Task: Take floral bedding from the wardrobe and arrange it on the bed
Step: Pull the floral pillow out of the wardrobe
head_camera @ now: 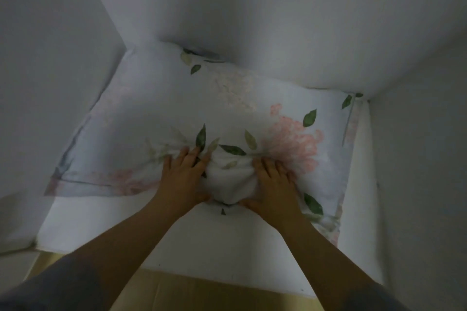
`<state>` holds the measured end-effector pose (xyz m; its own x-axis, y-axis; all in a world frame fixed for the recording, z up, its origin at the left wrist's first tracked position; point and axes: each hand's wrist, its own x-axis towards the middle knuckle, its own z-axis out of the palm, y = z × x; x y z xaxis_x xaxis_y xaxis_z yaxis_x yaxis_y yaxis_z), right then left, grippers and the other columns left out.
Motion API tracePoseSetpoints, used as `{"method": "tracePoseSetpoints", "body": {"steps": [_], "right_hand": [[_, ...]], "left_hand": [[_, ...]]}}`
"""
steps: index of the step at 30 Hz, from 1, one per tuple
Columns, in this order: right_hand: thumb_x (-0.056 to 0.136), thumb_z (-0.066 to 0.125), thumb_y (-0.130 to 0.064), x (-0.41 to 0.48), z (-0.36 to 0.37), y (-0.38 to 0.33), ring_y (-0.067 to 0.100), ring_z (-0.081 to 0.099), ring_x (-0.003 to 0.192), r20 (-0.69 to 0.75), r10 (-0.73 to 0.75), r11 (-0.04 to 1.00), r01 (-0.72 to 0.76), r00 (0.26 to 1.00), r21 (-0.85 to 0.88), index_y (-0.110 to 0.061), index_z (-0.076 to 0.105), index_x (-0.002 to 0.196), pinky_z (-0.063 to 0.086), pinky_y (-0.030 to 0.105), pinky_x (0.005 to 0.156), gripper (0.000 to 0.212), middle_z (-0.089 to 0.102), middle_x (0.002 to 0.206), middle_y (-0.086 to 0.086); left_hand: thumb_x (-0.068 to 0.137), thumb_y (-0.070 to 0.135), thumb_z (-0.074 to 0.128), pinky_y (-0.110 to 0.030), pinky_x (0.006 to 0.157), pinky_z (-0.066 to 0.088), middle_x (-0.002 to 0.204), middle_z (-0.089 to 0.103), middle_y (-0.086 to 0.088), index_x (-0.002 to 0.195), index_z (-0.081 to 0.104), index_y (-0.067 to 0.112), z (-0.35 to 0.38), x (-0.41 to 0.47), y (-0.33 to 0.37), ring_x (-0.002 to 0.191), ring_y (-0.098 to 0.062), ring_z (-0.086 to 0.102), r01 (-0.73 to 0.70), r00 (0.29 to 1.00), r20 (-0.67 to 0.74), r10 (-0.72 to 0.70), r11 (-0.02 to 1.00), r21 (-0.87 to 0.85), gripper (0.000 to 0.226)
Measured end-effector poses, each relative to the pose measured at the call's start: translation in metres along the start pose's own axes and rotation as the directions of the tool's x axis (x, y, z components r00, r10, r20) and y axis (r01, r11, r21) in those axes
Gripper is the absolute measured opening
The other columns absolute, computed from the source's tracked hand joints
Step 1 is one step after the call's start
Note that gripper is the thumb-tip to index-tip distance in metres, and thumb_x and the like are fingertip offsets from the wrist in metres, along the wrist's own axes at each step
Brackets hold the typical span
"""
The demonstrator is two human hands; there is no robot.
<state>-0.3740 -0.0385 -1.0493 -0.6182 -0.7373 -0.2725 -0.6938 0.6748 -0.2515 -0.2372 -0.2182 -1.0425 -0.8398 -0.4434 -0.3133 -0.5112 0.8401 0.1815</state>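
A floral pillow [227, 98], white with pink blossoms and green leaves, lies flat on the white wardrobe shelf [207, 240] and fills most of its depth. My left hand [183, 177] grips the pillow's near edge left of centre, fingers on top and thumb underneath. My right hand [271, 182] grips the same edge just to the right in the same way. The fabric bunches up between the two hands.
White wardrobe walls close in on the left [50, 70], back [252, 20] and right [417, 159]. The shelf's front lip runs across the bottom, with pale wooden floor [202, 293] below it. My grey sleeves show at both lower corners.
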Motion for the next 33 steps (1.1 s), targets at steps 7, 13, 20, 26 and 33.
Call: {"method": "tracePoseSetpoints", "body": {"steps": [7,13,20,26,33], "right_hand": [[0.063,0.047,-0.069,0.034,0.023,0.008,0.030,0.050,0.116,-0.135,0.010,0.999,-0.014,0.991,-0.031,-0.029,0.050,0.128,0.039,0.047,0.097,0.076,0.055,0.128,0.001],[0.079,0.043,-0.040,0.045,0.003,0.005,0.031,0.061,0.078,-0.221,0.073,0.989,-0.043,0.972,0.139,-0.024,0.067,0.072,0.040,0.038,0.072,0.030,0.067,0.077,0.005],[0.077,0.029,-0.049,0.002,-0.083,-0.018,0.022,0.047,0.052,-0.299,0.061,0.949,0.037,0.952,0.312,-0.026,0.046,0.056,0.039,0.035,0.058,0.035,0.052,0.056,-0.001],[0.085,0.032,-0.045,-0.058,-0.185,-0.051,0.023,0.056,0.055,-0.269,0.078,0.937,0.021,0.960,0.348,-0.016,0.057,0.063,0.048,0.043,0.057,0.043,0.059,0.061,0.001],[0.085,0.029,-0.046,-0.133,-0.312,-0.099,0.019,0.058,0.061,-0.202,0.019,0.989,0.011,0.979,0.149,-0.015,0.061,0.071,0.046,0.035,0.060,0.047,0.062,0.068,0.002]], "left_hand": [[0.069,0.059,0.065,-0.042,0.094,0.039,0.126,0.054,-0.011,0.131,0.049,0.021,0.010,0.044,-0.005,0.111,-0.034,0.052,-0.030,0.998,-0.057,0.030,1.000,0.005,0.075],[0.087,0.040,0.054,-0.036,0.076,0.042,0.101,0.062,-0.014,0.099,0.067,0.010,-0.018,0.050,0.007,0.094,-0.033,0.055,-0.024,0.990,-0.137,0.016,0.998,-0.062,0.035],[0.083,0.034,0.042,-0.035,0.060,0.035,0.078,0.060,-0.014,0.075,0.060,0.008,-0.089,0.002,0.020,0.075,-0.033,0.055,-0.150,0.954,-0.287,0.089,0.969,-0.197,0.033],[0.075,0.047,0.023,-0.038,0.064,0.037,0.081,0.058,-0.014,0.074,0.054,0.009,-0.188,-0.053,0.041,0.078,-0.033,0.053,-0.154,0.945,-0.317,0.076,0.961,-0.228,0.048],[0.075,0.056,0.011,-0.036,0.074,0.037,0.096,0.060,-0.016,0.089,0.057,0.005,-0.297,-0.145,0.061,0.091,-0.034,0.055,-0.156,0.957,-0.281,0.073,0.945,-0.286,0.070]]}}
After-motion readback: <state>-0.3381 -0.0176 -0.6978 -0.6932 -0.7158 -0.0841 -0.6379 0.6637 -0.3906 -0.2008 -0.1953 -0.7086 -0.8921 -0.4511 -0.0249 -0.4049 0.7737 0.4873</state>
